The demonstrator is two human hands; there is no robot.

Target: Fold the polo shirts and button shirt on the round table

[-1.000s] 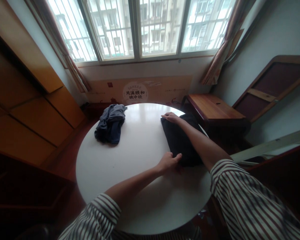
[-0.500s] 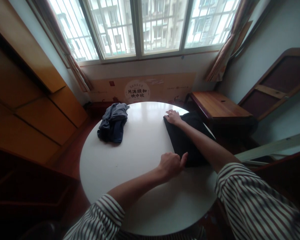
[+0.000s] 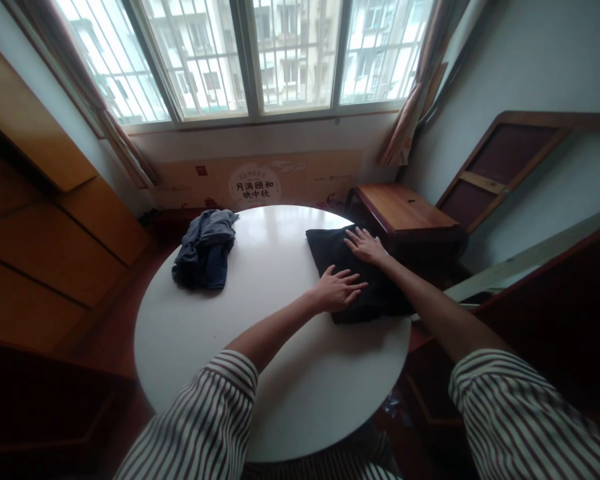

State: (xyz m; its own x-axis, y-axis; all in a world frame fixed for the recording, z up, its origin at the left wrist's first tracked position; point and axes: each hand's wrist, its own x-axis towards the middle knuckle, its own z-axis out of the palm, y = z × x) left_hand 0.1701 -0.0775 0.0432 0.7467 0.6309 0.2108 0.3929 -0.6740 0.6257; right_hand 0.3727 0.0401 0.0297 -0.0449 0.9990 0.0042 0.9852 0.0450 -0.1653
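A black folded garment (image 3: 330, 250) lies flat on the right side of the round white table (image 3: 260, 333). My left hand (image 3: 337, 290) rests palm down on its near left part, fingers spread. Just beyond it, my right hand (image 3: 366, 245) also lies flat on the black cloth, fingers apart. Neither hand grips the fabric. A crumpled blue-grey garment (image 3: 203, 249) sits on the table's far left, away from both hands.
A low wooden side table (image 3: 405, 210) stands beyond the round table at the right. Wooden cabinets (image 3: 55, 240) line the left wall. A printed cardboard panel (image 3: 255, 183) leans under the window. A framed wooden board (image 3: 500, 167) leans on the right wall.
Both hands left the black garment's edges and now lie flat on top of it. The left hand moved up from the near corner; the right hand drew back from the far corner.
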